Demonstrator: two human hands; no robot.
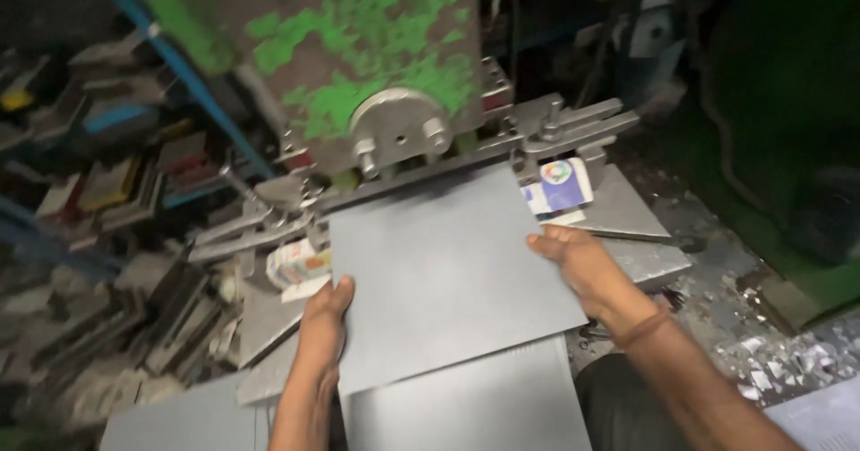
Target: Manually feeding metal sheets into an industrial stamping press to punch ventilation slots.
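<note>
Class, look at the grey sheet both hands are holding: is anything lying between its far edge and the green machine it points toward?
Nothing visible does. The flat grey board sheet, held by the left hand and right hand, already reaches under the worn green-painted press. The small printed card stacks lie off to the sides.

A press head (358,48) with flaking green paint is seen above a round steel boss (399,128). Printed card packets (560,185) and (296,263) are set at either side of the press bed (627,209). Metal dies (107,182) are stacked on shelves at left. Paper scraps (770,361) are scattered on the floor at right.
</note>
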